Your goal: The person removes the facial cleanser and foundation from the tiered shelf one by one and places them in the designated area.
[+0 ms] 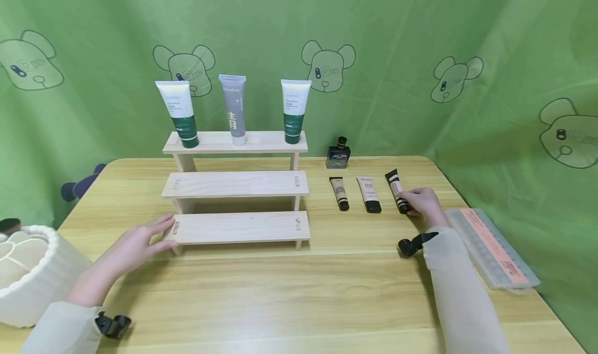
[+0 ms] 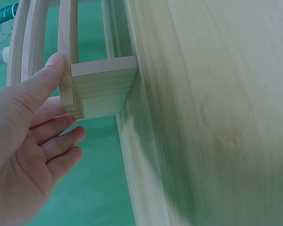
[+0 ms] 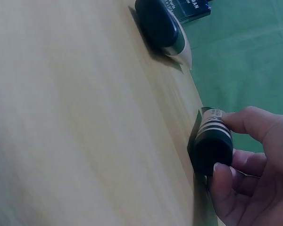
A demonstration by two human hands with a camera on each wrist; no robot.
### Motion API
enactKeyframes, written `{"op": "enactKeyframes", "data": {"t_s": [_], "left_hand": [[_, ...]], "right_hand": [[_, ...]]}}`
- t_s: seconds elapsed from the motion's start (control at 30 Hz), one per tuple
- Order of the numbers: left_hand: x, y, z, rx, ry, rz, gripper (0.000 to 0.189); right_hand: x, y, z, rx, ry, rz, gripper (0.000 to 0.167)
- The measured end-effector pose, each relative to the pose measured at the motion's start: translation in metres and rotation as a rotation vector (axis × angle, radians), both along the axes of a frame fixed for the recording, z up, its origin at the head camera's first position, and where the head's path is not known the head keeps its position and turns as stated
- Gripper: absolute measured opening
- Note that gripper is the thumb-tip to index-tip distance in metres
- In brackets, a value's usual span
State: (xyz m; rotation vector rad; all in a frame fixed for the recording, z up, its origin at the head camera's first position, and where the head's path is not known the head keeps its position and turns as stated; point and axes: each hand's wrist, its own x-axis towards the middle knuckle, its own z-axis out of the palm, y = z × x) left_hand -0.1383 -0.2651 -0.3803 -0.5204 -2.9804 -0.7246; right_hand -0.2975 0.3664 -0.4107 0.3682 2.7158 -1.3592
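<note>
Head view takes in a green curtain (image 1: 383,11) behind a wooden table (image 1: 327,302). On the table stands a three-step wooden stand (image 1: 233,184), with a clear storage case (image 1: 495,250) at the far right edge. The left hand (image 1: 135,245) pinches the left end of the bottom shelf between thumb and forefinger, its other fingers loosely bent. The right hand (image 1: 423,202) is nearly closed, thumb and fingers in a pinch. Three large tubes, white-and-green (image 1: 178,112), grey-purple (image 1: 234,107) and white-and-green (image 1: 295,110), stand on the top shelf; the lower two shelves are bare. A dark bottle (image 1: 338,157) is right of the stand. Before it lie a beige tube (image 1: 339,192), a pink tube (image 1: 368,194) and, rightmost, the black striped tube (image 1: 397,190), gripped near its cap by the right hand.

The step seems to be picking up that tube while steadying the stand; next probably calls for lifting it, turning it cap-down and setting it on a lower shelf.
</note>
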Motion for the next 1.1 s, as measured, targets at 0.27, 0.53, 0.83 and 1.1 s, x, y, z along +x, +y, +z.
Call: {"op": "enactKeyframes", "data": {"t_s": [0.27,0.53,0.83,1.1], "left_hand": [[0.000,0.000,0.000,-0.002,-0.001,-0.002,0.062],[0.000,0.000,0.001,0.001,-0.007,0.000,0.063],[0.000,0.000,0.000,-0.001,-0.011,0.000,0.064],[0.000,0.000,0.000,0.001,-0.011,0.001,0.064]], "right_hand": [[0.001,0.001,0.001,-0.005,-0.002,0.011,0.058],[0.003,-0.001,0.006,-0.007,-0.021,0.002,0.060],[0.008,-0.003,0.016,0.006,-0.013,0.016,0.057],[0.007,-0.010,0.040,-0.006,0.055,0.046,0.063]]}}
